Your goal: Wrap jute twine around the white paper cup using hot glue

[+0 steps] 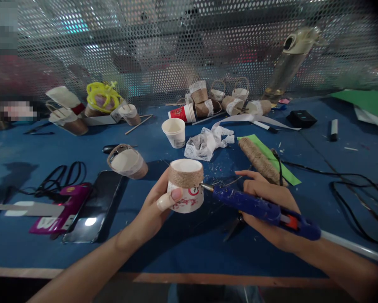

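Observation:
My left hand (159,195) is closed around a printed white paper cup (187,198). Brown twine (185,177) is wound round the upper part of this cup. With my right hand (267,202) I grip a blue hot glue gun (248,202), a long glue stick (349,244) sticking out of its back. The gun's metal nozzle (207,186) meets the cup's right side at the lower edge of the twine. A loose strand of twine runs toward my right fingers. Behind that hand lies a twine roll (260,160) on a green strip (288,174).
White lace (204,145) and a plain paper cup (174,134) stand beyond my hands. Left are a handled cup basket (130,163), a phone (97,210) and a purple glue gun (69,206). Several small baskets, a bottle (285,71) and a perforated metal screen (163,50) are behind. Black cables (349,198) trail right.

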A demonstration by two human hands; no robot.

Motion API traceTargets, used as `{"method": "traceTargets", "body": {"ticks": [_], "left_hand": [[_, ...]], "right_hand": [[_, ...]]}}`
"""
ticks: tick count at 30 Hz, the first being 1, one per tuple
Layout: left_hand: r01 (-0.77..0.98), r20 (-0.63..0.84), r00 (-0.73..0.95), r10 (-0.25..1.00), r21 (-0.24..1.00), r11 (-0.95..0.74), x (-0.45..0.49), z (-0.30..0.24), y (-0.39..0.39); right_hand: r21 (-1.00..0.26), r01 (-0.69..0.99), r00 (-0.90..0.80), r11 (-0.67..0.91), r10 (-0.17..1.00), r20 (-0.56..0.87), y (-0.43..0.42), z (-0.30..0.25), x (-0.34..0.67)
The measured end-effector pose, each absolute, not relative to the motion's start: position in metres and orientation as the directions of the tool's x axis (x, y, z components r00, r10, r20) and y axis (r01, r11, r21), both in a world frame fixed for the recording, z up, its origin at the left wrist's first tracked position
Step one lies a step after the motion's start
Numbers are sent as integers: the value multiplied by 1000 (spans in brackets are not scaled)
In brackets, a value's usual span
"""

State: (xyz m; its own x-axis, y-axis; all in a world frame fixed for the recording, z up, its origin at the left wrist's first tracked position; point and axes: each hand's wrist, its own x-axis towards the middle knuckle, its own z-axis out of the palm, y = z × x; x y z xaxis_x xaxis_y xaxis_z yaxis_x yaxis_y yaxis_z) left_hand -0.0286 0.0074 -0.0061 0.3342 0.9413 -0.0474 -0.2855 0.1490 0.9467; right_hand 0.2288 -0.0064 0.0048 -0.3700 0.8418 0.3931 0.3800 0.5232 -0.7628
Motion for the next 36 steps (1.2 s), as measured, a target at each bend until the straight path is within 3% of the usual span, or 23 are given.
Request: {"method": "traceTargets", "body": {"ticks": [9, 14, 26, 33, 36], "left_hand": [[-286, -56, 353, 934, 944, 165, -26, -5, 7], [-244, -58, 303, 951, 960, 137, -24, -4, 7], [-358, -102, 334, 937, 906, 226, -25, -4, 5], [-375, -104, 354, 930, 894, 243, -26, -6, 4], [-369, -131, 377, 917, 887, 278, -25, -6, 3]], "right_hand": [[-759, 414, -363, 502, 856, 368, -6, 5, 228], [-763, 371, -333, 529, 843, 423, -7, 5, 224], [-792, 424, -308, 440, 892, 330, -6, 5, 227], [-820, 439, -56, 368, 922, 384, -9, 6, 224], [-845, 407, -33, 347, 930, 366, -5, 2, 221]]}}
